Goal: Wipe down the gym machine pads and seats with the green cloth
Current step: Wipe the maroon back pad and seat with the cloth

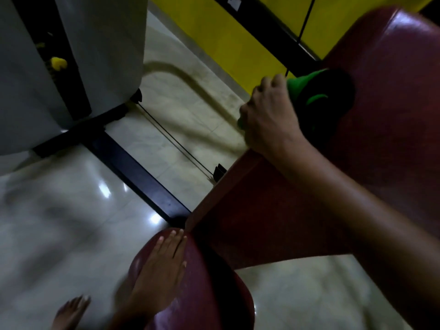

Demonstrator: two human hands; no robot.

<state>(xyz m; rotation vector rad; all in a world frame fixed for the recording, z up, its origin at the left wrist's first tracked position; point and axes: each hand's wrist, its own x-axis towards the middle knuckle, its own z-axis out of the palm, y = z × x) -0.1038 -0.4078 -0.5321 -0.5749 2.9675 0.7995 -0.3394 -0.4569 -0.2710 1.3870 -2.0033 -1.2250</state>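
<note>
Right hand, fingers gripping the green cloth, presses the maroon pad; left hand lies open-fingered on the seat.

A gym: maroon machine pads, tiled floor.

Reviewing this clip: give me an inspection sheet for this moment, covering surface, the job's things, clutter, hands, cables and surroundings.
Surface: dark red back pad and dark red seat, both glossy.
Job's things: green cloth, bunched and pressed against the back pad's edge.
Clutter: nothing seen.
Hands: right hand closed around the cloth; left hand flat on the seat, fingers extended.
Cables: thin black cable running low across the floor toward the pad; another running down before the yellow wall.
Surroundings: pale glossy tile floor, black frame bar, grey machine shroud, yellow wall, a bare foot at bottom left.
</note>
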